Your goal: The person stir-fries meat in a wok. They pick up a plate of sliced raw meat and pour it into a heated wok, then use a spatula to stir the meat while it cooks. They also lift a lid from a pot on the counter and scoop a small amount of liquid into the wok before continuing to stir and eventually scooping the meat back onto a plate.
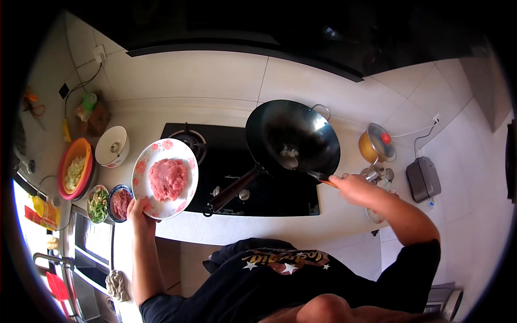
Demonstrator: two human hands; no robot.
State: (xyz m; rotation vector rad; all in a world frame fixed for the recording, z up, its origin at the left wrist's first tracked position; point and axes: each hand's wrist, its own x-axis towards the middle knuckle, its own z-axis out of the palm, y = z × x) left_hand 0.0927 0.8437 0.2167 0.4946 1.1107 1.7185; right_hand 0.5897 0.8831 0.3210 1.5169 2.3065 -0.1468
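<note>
My left hand (141, 212) grips the lower left rim of a white plate (182, 156) with red flowers. A mound of raw minced meat (167, 179) lies in the middle of this plate, which overlaps the left part of the gas hob. My right hand (348, 186) holds the handle of a wok spatula (329, 183). The spatula's blade rests low inside a dark wok (278, 117), close to a few pale chopped pieces (290, 152). Standing on the hob's right side, the wok points its wooden handle (234, 189) toward my front left.
On the left stand a white bowl with a spoon (113, 141), an orange basin of pale chopped vegetables (83, 145), a dish of chopped greens (97, 204) and a blue-rimmed bowl of meat (121, 204). A lidded pot (369, 145) is at right. The range hood (250, 50) hangs overhead.
</note>
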